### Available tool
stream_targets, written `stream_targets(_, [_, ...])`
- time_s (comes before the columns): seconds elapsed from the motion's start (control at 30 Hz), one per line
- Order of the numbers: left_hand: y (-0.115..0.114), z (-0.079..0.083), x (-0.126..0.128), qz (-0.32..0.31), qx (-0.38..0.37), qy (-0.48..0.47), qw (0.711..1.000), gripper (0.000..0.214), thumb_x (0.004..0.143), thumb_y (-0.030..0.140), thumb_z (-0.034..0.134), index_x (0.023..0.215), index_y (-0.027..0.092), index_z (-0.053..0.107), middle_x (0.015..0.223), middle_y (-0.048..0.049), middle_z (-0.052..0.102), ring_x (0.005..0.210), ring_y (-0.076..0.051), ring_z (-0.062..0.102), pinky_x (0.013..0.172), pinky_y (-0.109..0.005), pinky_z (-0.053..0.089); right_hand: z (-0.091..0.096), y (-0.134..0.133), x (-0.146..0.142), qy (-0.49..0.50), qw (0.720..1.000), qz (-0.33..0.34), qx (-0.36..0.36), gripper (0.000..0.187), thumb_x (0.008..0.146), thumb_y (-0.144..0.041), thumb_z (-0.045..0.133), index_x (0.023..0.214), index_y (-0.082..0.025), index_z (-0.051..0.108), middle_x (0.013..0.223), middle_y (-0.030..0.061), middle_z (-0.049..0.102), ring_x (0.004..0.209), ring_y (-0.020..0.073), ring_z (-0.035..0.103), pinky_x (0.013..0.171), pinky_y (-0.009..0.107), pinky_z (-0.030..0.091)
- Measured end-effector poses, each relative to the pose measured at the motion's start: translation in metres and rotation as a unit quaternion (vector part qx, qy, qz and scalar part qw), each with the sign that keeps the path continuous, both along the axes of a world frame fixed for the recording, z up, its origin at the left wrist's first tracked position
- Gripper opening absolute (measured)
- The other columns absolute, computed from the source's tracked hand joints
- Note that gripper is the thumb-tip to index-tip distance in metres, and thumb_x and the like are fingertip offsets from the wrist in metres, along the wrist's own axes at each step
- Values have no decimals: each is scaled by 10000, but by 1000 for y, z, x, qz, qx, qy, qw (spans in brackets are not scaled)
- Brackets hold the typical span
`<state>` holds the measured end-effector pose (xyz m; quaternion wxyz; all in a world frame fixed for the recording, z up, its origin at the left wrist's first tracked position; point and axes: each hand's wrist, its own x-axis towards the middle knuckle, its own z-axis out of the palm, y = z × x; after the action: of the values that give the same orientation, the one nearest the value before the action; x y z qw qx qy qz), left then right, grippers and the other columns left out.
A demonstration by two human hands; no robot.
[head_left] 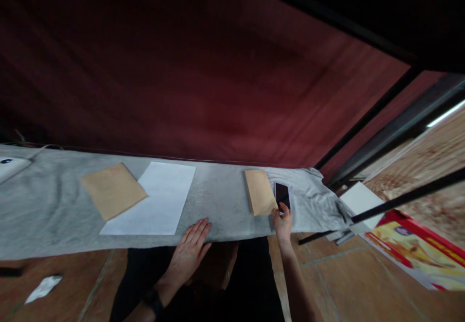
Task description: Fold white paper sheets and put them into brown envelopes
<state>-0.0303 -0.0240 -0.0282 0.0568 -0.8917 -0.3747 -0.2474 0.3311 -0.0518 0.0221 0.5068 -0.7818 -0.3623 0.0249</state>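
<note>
My left hand (192,245) lies flat with fingers stretched out on the front edge of the grey cloth (225,201), just right of a white sheet of paper (156,197). A brown envelope (112,190) overlaps that sheet's left side. My right hand (282,222) reaches to a black phone (282,195) and its fingers touch the phone's near end. The phone lies beside a second brown envelope (259,191), on its right.
A dark red curtain (203,80) hangs behind the cloth-covered table. Right of the table lie a white sheet (361,198) and a red and yellow printed sheet (417,254) on the tiled floor. A scrap of paper (43,287) lies on the floor at the left.
</note>
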Motion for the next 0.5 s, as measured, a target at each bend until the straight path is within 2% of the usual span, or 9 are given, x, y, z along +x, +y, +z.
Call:
stream_targets(0.1, [3,9,-5,42,-10,-14,999,525,1005,393,432,1485,179,443,1499,-108,529,1375,-244,495,1126,-409,396,-1,-6,-17,-83,996,23,20,377,888,-306,464,1194,-177,642,1155,149,625,1076,277,618,912,427,518])
stream_targets(0.23, [14,24,-25,197,-11,-34,980,562,997,392,387,1485,118,441,1528,-177,473,1476,-329,336,1175,-534,297,-12,-9,-57,-123,979,161,25,379,932,-213,401,1257,-219,598,1219,122,602,1159,244,593,966,408,501])
stream_targets(0.33, [23,36,-42,295,-54,21,954,563,972,377,404,1422,56,504,1491,-235,494,1441,-378,380,1154,-566,301,-24,-6,-86,-134,959,249,5,403,933,-139,377,1260,-224,595,1287,113,584,1207,225,581,994,393,497])
stream_targets(0.4, [27,43,-48,311,-98,72,943,523,954,345,438,1370,50,554,1451,-232,539,1379,-377,464,1124,-536,347,-33,-2,-100,-150,949,276,-12,418,924,-102,373,1254,-219,602,1300,113,584,1242,235,559,1011,415,487])
stream_targets(0.5, [30,53,-47,312,-139,123,932,455,941,261,461,1337,75,585,1432,-202,566,1321,-354,526,1077,-487,406,-43,1,-113,-184,946,265,-29,409,921,-82,377,1225,-205,621,1260,120,608,1239,259,549,1001,451,479])
